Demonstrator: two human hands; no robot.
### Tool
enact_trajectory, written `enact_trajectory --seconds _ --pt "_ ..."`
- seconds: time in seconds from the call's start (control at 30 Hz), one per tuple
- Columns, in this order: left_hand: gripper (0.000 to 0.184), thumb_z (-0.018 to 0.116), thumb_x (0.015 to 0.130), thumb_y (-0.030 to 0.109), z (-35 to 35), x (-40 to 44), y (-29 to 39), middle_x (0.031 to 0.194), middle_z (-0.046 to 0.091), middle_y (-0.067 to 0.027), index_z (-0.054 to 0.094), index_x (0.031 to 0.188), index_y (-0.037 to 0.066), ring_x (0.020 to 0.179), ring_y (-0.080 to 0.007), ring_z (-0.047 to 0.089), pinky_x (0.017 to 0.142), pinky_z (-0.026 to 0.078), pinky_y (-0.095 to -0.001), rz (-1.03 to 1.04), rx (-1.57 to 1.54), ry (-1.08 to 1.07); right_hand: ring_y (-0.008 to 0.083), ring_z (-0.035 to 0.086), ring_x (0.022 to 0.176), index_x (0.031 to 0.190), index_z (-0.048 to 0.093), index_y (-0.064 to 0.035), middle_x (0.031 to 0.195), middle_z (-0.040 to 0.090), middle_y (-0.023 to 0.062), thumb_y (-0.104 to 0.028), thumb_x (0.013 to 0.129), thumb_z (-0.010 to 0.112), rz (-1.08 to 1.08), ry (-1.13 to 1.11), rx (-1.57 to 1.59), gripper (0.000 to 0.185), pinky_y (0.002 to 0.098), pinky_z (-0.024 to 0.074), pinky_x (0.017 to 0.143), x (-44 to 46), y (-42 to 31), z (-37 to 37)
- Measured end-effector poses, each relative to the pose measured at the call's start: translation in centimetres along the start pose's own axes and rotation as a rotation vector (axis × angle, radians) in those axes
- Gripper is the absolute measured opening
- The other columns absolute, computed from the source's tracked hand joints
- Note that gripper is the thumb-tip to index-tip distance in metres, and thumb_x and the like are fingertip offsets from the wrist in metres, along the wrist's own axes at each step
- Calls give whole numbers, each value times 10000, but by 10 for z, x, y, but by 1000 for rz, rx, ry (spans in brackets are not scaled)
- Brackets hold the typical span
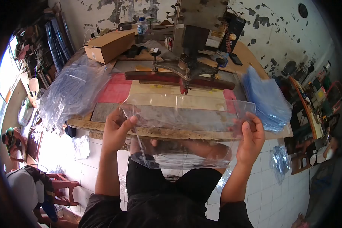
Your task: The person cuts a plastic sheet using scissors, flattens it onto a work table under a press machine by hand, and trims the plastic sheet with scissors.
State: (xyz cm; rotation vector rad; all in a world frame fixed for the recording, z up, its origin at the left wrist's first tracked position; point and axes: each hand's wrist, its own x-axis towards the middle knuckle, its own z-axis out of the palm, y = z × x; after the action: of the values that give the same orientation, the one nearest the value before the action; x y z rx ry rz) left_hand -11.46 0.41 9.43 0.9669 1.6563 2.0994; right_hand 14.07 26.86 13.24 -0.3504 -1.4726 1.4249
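Note:
A clear plastic sheet [186, 154], perhaps a bag, is stretched between my two hands over the table's front edge and my lap. My left hand [119, 127] pinches its left side between thumb and fingers. At the opposite side, my right hand [251, 133] grips the other edge, thumb pointing up. The sheet's far edge lies over the press bed, near the pale yellow sheet [152, 93]. Just beyond it hangs the red press bar [212, 82] of a machine, apart from both hands.
Left on the table is a heap of clear plastic [70, 89]; a bluish stack of plastic sheets [268, 100] lies right. Behind stand a cardboard box [110, 45], a water bottle [142, 27] and a phone [235, 59]. Other people sit at both sides, one near a red stool [64, 186].

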Motion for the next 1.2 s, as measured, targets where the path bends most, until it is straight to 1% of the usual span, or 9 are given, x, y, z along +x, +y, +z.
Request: enact_trajectory --seconds 0.2,0.33,0.7,0.77,0.9,1.0,1.03,1.07,1.2 --pt "437 762 956 199 -6 -6 5 1061 722 -56 602 1295 -26 960 -117 681 806 538 -265 49 -45 34 201 710 986 1300 576 44 1018 697 100 -133 1025 665 -120 -72 -54 339 372 633 769 -4 -11 2" --pt "509 764 948 194 -10 -9 6 1115 693 -70 563 1352 -41 1050 -140 667 919 529 -301 65 -75 36 250 748 934 1219 578 57 1013 734 167 -86 1005 689 -169 -87 1 281 393 646 771 -4 -11 6" --pt "382 728 968 171 -13 -17 8 1058 705 -110 575 1249 -37 939 -184 708 891 550 -326 129 -62 24 234 732 930 1184 561 32 1046 693 153 -96 1016 663 -244 -117 -85 234 408 646 814 -11 -7 6" --pt "361 710 982 158 -14 -16 6 1050 710 -106 573 1255 -34 928 -177 704 889 550 -330 145 -47 14 214 727 878 1240 552 40 1075 689 141 -54 1007 655 -314 -138 -120 272 346 636 758 -9 -3 5" --pt "232 649 1021 88 -13 -3 1 980 715 -73 584 1220 -14 792 -110 674 714 534 -270 38 83 109 170 709 836 1295 557 60 1047 701 132 5 991 676 -260 -7 -155 331 286 597 761 4 2 22" --pt "151 607 1040 67 -13 13 -8 946 694 -68 592 1173 -3 733 -89 655 601 495 -243 -50 243 53 108 660 759 1338 589 35 1052 687 96 -19 1000 681 -240 -64 -346 354 243 545 668 25 38 4" --pt "115 583 1050 68 -12 18 -14 945 675 -71 592 1138 -5 725 -90 652 553 473 -240 -87 325 17 93 642 729 1331 614 19 1030 680 81 -34 1004 684 -84 -168 -476 338 242 524 641 30 45 0" --pt "115 583 1050 68 -12 25 -20 945 675 -71 592 1138 -5 725 -90 652 553 473 -240 -97 325 14 78 623 698 1323 639 2 1007 673 67 -50 1007 687 77 -273 -602 324 241 504 615 36 53 -3" --pt "131 631 1027 70 -15 58 -38 867 660 -49 637 1130 -11 646 -82 629 556 482 -254 -76 568 -112 91 589 618 1331 667 -42 937 658 66 -70 998 697 147 -396 -673 336 264 465 574 63 94 -9"
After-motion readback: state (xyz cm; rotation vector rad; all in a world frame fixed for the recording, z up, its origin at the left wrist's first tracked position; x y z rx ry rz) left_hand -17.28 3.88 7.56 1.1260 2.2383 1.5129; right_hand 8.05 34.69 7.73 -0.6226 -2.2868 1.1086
